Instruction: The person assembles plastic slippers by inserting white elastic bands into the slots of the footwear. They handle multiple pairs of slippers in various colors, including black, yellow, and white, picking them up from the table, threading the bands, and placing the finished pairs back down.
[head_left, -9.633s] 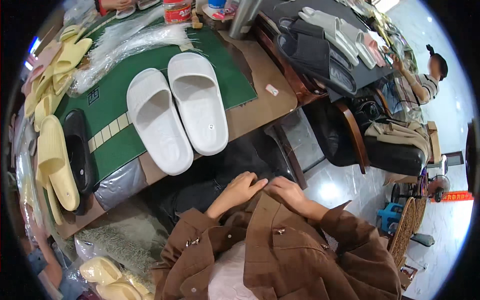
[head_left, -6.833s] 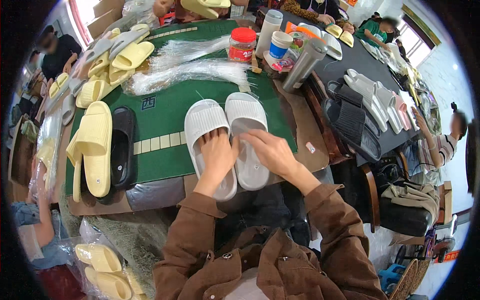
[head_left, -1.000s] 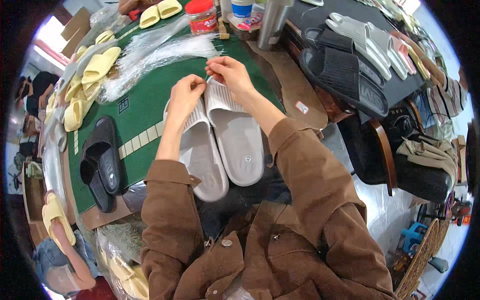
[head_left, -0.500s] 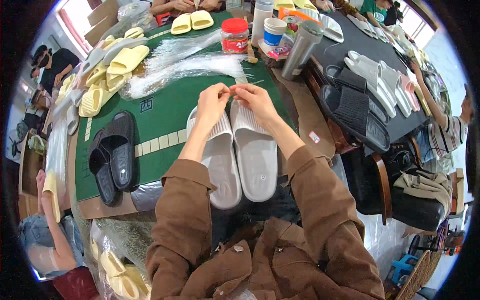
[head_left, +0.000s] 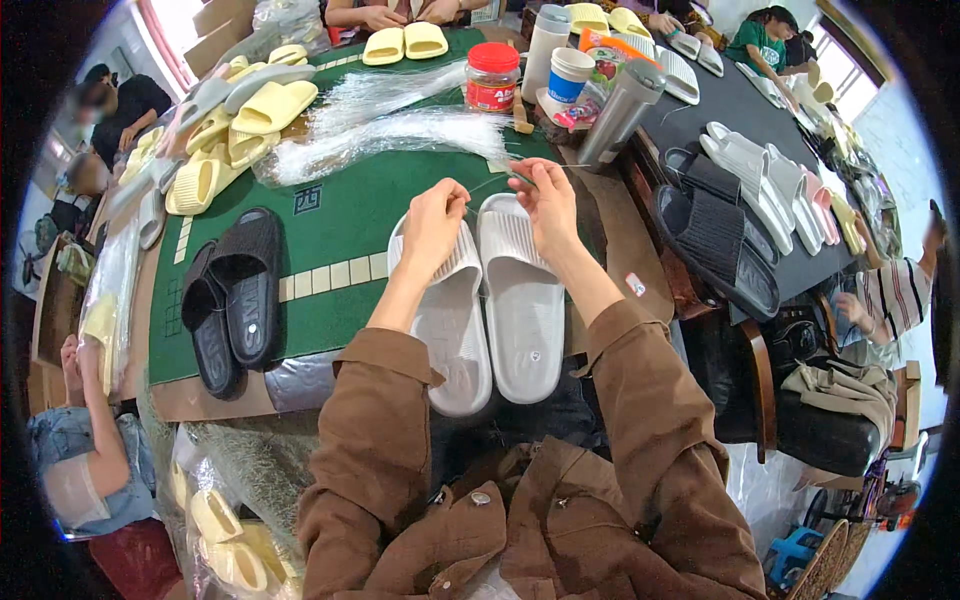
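Over the near part of the green mat (head_left: 350, 225), pinching with the fingertips of both the left hand (head_left: 431, 228) and the right hand (head_left: 550, 208), set a little apart, on a thin clear strand (head_left: 488, 183), similar to the bundle of strands (head_left: 400, 135) on the mat's farther part. Across the mat's near edge, the pale grey slippers (head_left: 521, 315), side by side, toes toward the mat. In hand, probably, a step of straightening the strand; for the next move, needed seemingly: firm pinches and gentle, even tension.
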